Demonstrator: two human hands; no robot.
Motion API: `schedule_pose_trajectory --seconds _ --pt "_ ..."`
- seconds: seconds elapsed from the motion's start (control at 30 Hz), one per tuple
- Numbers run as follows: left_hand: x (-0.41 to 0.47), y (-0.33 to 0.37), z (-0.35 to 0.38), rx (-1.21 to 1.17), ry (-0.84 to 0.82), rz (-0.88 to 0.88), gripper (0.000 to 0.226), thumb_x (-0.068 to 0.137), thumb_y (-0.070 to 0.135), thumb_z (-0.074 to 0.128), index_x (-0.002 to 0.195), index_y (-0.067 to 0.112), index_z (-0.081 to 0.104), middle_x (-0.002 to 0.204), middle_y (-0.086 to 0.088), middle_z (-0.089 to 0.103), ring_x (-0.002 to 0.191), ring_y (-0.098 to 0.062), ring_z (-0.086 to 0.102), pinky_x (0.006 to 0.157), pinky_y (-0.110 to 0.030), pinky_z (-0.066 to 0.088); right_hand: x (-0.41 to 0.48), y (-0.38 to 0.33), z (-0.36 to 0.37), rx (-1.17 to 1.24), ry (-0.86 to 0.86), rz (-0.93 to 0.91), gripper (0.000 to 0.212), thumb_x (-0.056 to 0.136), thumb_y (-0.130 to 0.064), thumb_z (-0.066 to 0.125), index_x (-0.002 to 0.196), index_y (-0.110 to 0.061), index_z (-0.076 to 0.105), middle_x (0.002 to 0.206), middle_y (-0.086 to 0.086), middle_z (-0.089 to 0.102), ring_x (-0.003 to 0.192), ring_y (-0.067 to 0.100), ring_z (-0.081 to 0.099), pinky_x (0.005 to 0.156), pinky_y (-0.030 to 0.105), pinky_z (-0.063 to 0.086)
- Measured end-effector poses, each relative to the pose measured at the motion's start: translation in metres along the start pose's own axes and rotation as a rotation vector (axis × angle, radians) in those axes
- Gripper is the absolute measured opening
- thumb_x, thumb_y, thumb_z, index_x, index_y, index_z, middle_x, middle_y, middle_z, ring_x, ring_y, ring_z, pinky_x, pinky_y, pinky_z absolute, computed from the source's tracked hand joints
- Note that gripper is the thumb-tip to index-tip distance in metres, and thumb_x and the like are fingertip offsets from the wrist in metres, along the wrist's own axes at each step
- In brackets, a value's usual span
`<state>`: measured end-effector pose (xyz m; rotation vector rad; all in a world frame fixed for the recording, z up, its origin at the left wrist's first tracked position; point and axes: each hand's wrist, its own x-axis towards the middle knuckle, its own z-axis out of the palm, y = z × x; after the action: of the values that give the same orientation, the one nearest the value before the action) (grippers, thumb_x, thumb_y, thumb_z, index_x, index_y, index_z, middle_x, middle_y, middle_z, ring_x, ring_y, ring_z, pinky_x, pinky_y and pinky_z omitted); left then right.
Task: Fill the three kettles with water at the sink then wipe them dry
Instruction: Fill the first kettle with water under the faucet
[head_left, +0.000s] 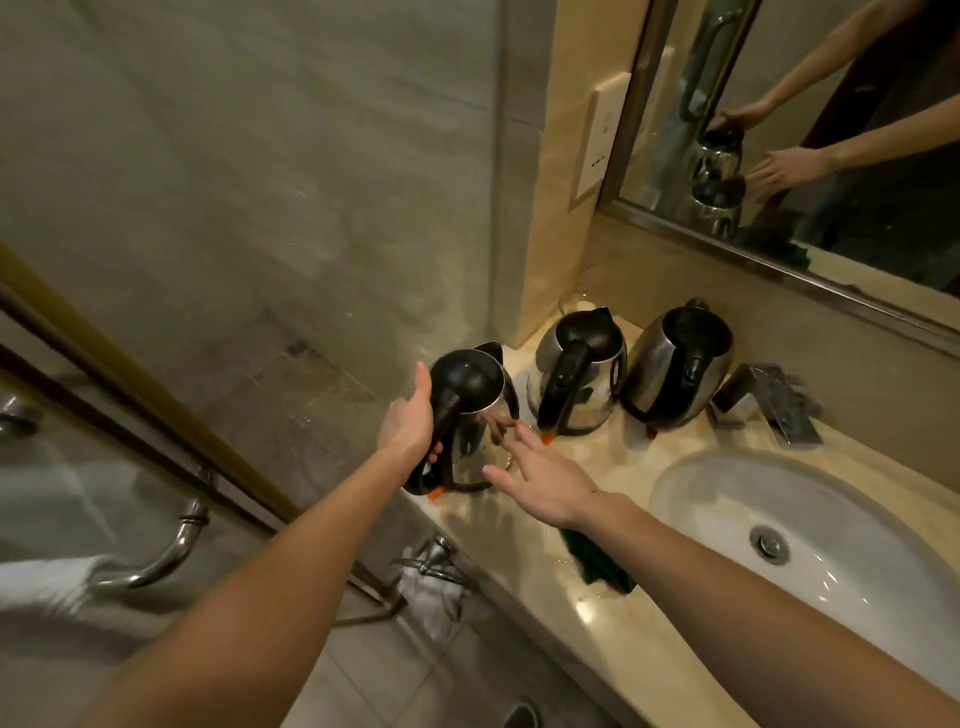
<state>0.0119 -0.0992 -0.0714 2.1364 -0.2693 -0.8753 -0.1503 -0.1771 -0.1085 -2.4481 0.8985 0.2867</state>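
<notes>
It was a dim bathroom, with a pale stone counter (587, 613) running under a framed mirror (831, 130). At the counter's left end, close to its edge, stood the nearest kettle (475, 384), a steel one with a black lid and handle. The person's left hand (408, 421) was wrapped round the handle, grasping it from the outer side. The right hand (540, 478) was open with its fingers spread, reaching to the kettle's steel flank. I could not tell whether the fingertips touched the metal.

The middle kettle (587, 374) and the far kettle (675, 364) stood side by side further along. Beyond them were the faucet (774, 400) and the white sink (727, 499). A dark green cloth (597, 564) lay on the counter, partly under the right forearm.

By my guess, this was either a lift toward the sink or a steadying for a wipe. Either way, the handle grip wanted to be firm and the kettle kept upright. It stood so near the edge that a sideways nudge from the open hand could send it over. Any push would be safer made inward, toward the wall. The cloth looked near enough for the right hand to pick up.
</notes>
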Motion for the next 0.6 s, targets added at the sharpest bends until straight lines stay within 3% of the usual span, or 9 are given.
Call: schedule_pose_trajectory --seconds 0.13,0.2,0.33,0.5,0.6 --pt "0.001 -0.006 0.006 0.043 0.110 0.074 0.089 0.086 0.076 0.010 0.106 0.006 0.062 0.079 -0.014 0.069 0.043 -0.015 0.060 0.044 -0.023 0.039 0.000 0.001 0.000 -0.002 -0.002 0.011 0.076 0.094 -0.068 0.031 0.156 -0.026 0.019 0.164 0.001 0.003 0.149 0.022 0.018 0.116 0.039 0.025" --pt "0.000 -0.009 0.006 0.022 0.158 0.109 0.082 0.088 0.074 0.015 0.101 0.009 0.062 0.088 -0.013 0.069 0.055 -0.016 0.063 0.050 -0.025 0.044 -0.002 -0.002 0.001 -0.008 -0.003 0.023 0.077 0.094 -0.068 0.031 0.156 -0.026 0.017 0.165 0.000 0.002 0.149 0.022 0.017 0.116 0.040 0.025" --pt "-0.002 -0.012 -0.001 -0.090 0.184 0.186 0.073 0.089 0.072 0.023 0.092 0.010 0.062 0.081 -0.008 0.065 0.068 -0.020 0.063 0.062 -0.029 0.044 -0.016 -0.015 0.002 -0.018 0.015 0.041 0.077 0.096 -0.065 0.031 0.157 -0.021 0.016 0.165 -0.001 0.001 0.149 0.022 0.018 0.116 0.041 0.026" --pt "-0.013 -0.017 -0.023 -0.139 0.147 0.246 0.073 0.087 0.075 0.027 0.086 0.012 0.064 0.075 -0.009 0.065 0.062 -0.024 0.065 0.069 -0.037 0.055 -0.053 -0.041 0.001 -0.002 0.084 0.089 0.073 0.097 -0.063 0.032 0.157 -0.025 0.012 0.165 -0.003 0.003 0.149 0.019 0.018 0.116 0.037 0.024" --pt "-0.027 -0.013 -0.038 -0.131 0.096 0.270 0.076 0.087 0.076 0.024 0.088 0.010 0.061 0.069 -0.010 0.063 0.048 -0.020 0.061 0.062 -0.033 0.052 -0.082 -0.057 -0.008 0.029 0.168 0.120 0.070 0.099 -0.060 0.033 0.157 -0.028 0.012 0.164 -0.005 0.003 0.149 0.017 0.017 0.115 0.036 0.025"
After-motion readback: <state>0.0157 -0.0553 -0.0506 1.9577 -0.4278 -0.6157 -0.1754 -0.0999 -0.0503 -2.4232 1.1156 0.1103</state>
